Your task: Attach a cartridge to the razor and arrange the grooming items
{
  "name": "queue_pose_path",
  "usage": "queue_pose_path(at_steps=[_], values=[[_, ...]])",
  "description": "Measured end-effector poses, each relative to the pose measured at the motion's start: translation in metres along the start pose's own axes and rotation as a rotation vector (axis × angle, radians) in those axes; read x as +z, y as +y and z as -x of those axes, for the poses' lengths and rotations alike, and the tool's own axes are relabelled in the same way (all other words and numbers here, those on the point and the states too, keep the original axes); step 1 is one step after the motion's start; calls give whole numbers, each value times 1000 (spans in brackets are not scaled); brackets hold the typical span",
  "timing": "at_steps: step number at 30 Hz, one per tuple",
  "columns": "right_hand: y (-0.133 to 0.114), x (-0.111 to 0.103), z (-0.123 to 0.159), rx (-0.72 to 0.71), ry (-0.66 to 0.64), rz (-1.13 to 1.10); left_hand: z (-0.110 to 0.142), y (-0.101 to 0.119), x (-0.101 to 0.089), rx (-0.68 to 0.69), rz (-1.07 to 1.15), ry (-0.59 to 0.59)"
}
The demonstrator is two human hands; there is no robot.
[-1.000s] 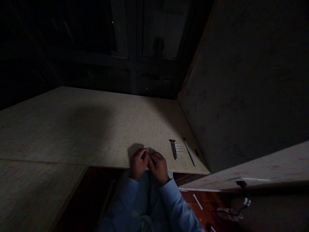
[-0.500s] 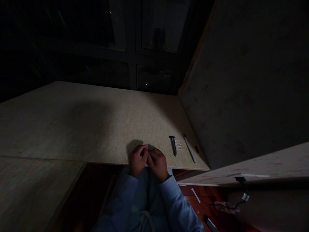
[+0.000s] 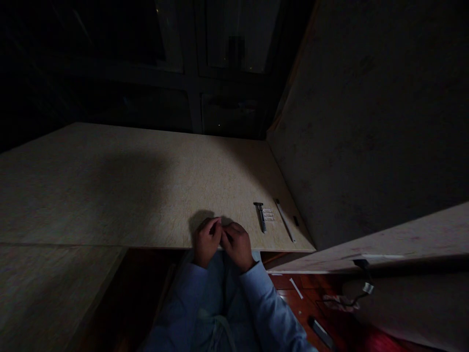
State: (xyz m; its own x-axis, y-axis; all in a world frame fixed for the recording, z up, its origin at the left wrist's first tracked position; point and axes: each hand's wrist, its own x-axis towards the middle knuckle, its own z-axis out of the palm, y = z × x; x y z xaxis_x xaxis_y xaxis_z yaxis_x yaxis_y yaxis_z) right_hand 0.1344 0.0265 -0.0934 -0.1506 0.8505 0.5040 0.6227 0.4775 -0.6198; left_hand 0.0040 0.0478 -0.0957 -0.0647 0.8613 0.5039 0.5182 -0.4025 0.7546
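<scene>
My left hand (image 3: 205,241) and my right hand (image 3: 237,244) meet at the near edge of a pale wooden tabletop (image 3: 146,190). Both have their fingers curled and pinched together, fingertips touching. What they pinch is too small and dark to make out. Light blue sleeves cover both forearms. To the right of my hands lie a small dark syringe-like tool (image 3: 261,216), a little white strip packet (image 3: 268,213) and a thin white stick (image 3: 285,221).
A tall board (image 3: 366,122) stands upright at the right of the tabletop. A second board (image 3: 384,249) juts out at lower right with a dark cable clip (image 3: 364,276). Red floor (image 3: 311,303) below holds small scraps. Dark windows lie beyond.
The view has tilted slightly, so everything sits a little higher and further left in the picture. My hands stay pinched together at the table edge with only small finger movement.
</scene>
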Motion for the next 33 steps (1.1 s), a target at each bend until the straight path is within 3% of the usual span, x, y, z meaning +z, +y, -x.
queue_pose_path(at_steps=[25,33], values=[[-2,-1,-2,43,-51,53,-2,-2,-2,43,-6,9],[-10,-20,9,124,-6,-284,-1,1,2,43,-23,29]])
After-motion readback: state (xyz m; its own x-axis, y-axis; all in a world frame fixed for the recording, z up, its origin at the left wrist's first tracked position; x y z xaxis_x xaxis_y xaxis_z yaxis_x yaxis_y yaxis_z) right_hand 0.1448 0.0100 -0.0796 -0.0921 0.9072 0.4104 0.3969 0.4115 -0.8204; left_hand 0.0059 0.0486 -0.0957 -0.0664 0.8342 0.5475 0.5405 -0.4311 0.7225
